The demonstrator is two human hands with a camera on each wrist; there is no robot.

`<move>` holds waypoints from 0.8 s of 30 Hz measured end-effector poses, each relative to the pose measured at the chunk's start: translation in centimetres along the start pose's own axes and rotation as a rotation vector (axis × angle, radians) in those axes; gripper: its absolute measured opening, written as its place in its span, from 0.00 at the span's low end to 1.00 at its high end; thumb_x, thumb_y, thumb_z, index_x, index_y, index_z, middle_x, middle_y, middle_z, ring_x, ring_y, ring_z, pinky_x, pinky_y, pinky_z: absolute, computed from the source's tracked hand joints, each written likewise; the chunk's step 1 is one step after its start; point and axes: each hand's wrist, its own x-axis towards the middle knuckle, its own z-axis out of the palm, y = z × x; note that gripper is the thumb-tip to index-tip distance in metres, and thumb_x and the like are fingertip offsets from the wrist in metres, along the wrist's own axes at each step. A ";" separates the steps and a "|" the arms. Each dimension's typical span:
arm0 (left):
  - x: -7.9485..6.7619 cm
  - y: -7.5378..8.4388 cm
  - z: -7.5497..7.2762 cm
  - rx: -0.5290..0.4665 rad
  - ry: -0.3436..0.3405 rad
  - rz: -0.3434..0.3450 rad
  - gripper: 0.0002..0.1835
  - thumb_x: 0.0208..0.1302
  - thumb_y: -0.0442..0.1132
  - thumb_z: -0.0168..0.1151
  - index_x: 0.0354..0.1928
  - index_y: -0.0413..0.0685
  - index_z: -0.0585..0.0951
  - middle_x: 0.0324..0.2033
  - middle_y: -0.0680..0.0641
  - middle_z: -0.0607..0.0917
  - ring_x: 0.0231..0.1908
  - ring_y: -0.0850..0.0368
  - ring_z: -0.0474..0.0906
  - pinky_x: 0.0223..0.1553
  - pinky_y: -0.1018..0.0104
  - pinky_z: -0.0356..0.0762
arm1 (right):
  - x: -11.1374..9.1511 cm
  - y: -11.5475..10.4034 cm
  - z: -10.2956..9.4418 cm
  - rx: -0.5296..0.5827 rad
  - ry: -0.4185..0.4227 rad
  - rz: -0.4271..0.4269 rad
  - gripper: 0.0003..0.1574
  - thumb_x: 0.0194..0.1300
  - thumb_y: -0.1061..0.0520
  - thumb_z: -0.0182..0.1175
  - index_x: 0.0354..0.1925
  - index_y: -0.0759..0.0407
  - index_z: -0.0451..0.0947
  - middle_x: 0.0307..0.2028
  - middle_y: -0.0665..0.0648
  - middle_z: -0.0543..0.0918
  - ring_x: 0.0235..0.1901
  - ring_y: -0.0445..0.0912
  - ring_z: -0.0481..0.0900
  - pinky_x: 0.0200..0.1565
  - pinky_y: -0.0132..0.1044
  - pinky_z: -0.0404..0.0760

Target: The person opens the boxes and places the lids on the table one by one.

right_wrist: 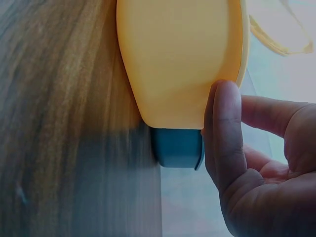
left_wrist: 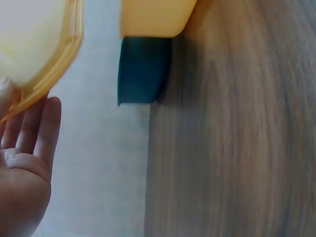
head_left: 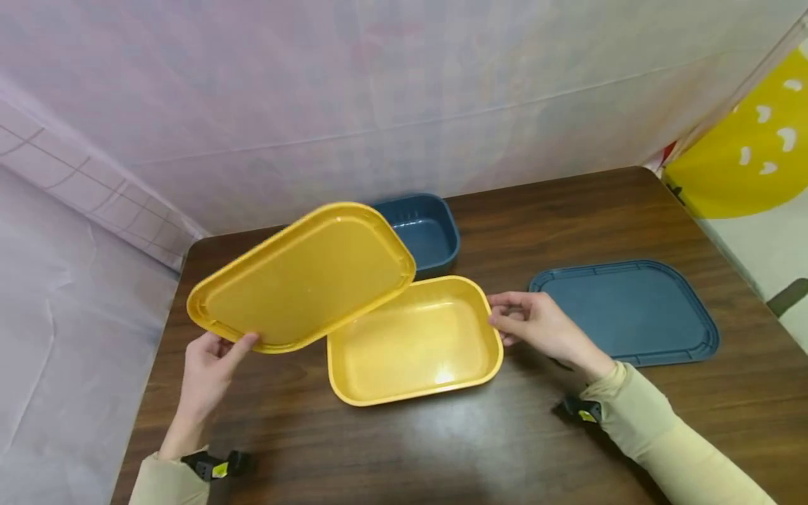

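A yellow lid point(head_left: 309, 280), tilted and raised above the table, is pinched at its near edge by my left hand point(head_left: 211, 368). The lid's underside, with its grooved rim, faces me. An open yellow box point(head_left: 416, 351) stands upright on the table, with nothing inside it. At that box's right end, my right hand point(head_left: 543, 326) grips the rim, its fingers against the outer wall point(right_wrist: 182, 64). The lid overlaps the box's far left corner in the head view. Behind both stands an open dark blue box point(head_left: 426, 235), partly hidden by the lid.
To the right, a dark blue lid point(head_left: 631, 308) lies on the brown wooden table point(head_left: 480, 449) with its grooved side up. A pale sheet point(head_left: 353, 91) hangs behind the table's back edge. Beyond the right edge is a yellow patterned cloth point(head_left: 751, 147).
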 end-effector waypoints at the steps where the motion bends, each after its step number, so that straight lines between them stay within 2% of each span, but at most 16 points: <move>1: 0.0 -0.2 -0.5 -0.065 0.010 -0.020 0.16 0.72 0.24 0.61 0.43 0.56 0.87 0.31 0.66 0.90 0.23 0.75 0.74 0.27 0.78 0.73 | 0.0 0.0 0.0 -0.005 0.002 -0.002 0.28 0.76 0.61 0.62 0.67 0.76 0.74 0.52 0.75 0.88 0.32 0.36 0.88 0.37 0.32 0.89; 3: 0.1 -0.4 -1.4 -0.229 0.031 -0.042 0.17 0.73 0.22 0.58 0.48 0.52 0.86 0.34 0.60 0.93 0.29 0.74 0.84 0.34 0.79 0.81 | -0.1 0.0 0.0 -0.013 0.004 -0.003 0.28 0.76 0.61 0.62 0.67 0.76 0.74 0.52 0.74 0.88 0.31 0.36 0.88 0.37 0.32 0.89; 5: 0.1 -0.7 -2.3 -0.363 0.068 -0.054 0.18 0.74 0.20 0.54 0.54 0.48 0.83 0.38 0.56 0.94 0.36 0.69 0.90 0.39 0.76 0.86 | -0.1 0.0 0.1 -0.017 0.002 -0.009 0.28 0.76 0.61 0.62 0.67 0.76 0.74 0.51 0.74 0.88 0.31 0.36 0.88 0.37 0.32 0.89; 8: 0.0 -1.0 -3.7 -0.499 0.138 -0.096 0.19 0.74 0.21 0.53 0.60 0.44 0.79 0.40 0.52 0.95 0.37 0.66 0.91 0.37 0.76 0.86 | 0.0 0.0 0.2 -0.022 -0.001 -0.020 0.27 0.76 0.62 0.62 0.66 0.76 0.74 0.50 0.74 0.88 0.31 0.36 0.87 0.36 0.32 0.89; 11: -0.2 -1.6 -5.1 -0.521 0.201 -0.185 0.17 0.75 0.24 0.55 0.59 0.47 0.80 0.37 0.53 0.95 0.35 0.67 0.90 0.33 0.77 0.84 | 0.0 -0.1 0.2 -0.031 0.001 -0.025 0.27 0.75 0.63 0.62 0.66 0.76 0.74 0.48 0.72 0.89 0.30 0.36 0.87 0.36 0.32 0.89; 15: -0.3 -2.7 -7.3 -0.527 0.232 -0.344 0.14 0.77 0.31 0.57 0.54 0.58 0.83 0.35 0.56 0.94 0.33 0.68 0.88 0.32 0.76 0.81 | -0.2 -0.1 0.1 -0.063 0.011 -0.022 0.26 0.75 0.63 0.62 0.66 0.75 0.75 0.47 0.70 0.89 0.30 0.37 0.86 0.36 0.32 0.89; 18: -0.2 -3.7 -8.8 -0.528 0.242 -0.451 0.14 0.77 0.34 0.58 0.56 0.62 0.83 0.35 0.59 0.94 0.32 0.69 0.88 0.31 0.76 0.82 | -0.3 -0.2 0.0 -0.079 0.017 -0.015 0.27 0.75 0.62 0.62 0.66 0.75 0.74 0.47 0.70 0.89 0.30 0.38 0.86 0.36 0.32 0.89; 19: -0.1 -4.0 -9.2 -0.525 0.237 -0.480 0.16 0.77 0.35 0.59 0.59 0.62 0.82 0.35 0.60 0.93 0.33 0.69 0.88 0.32 0.76 0.82 | -0.3 -0.2 0.0 -0.080 0.019 -0.013 0.27 0.75 0.62 0.62 0.66 0.74 0.74 0.47 0.70 0.90 0.30 0.38 0.86 0.36 0.32 0.88; 21: 0.1 -4.6 -9.9 -0.508 0.212 -0.524 0.15 0.77 0.36 0.59 0.58 0.64 0.82 0.35 0.61 0.93 0.33 0.70 0.88 0.32 0.75 0.83 | -0.4 -0.2 -0.1 -0.080 0.021 -0.010 0.27 0.75 0.62 0.62 0.67 0.74 0.74 0.47 0.69 0.90 0.29 0.38 0.86 0.36 0.32 0.88; 24: 0.3 -5.6 -10.7 -0.473 0.125 -0.550 0.14 0.78 0.36 0.57 0.53 0.66 0.86 0.34 0.62 0.93 0.33 0.70 0.87 0.33 0.75 0.84 | -0.5 -0.2 -0.2 -0.076 0.021 -0.012 0.27 0.75 0.62 0.62 0.67 0.75 0.74 0.46 0.69 0.90 0.30 0.38 0.85 0.35 0.32 0.88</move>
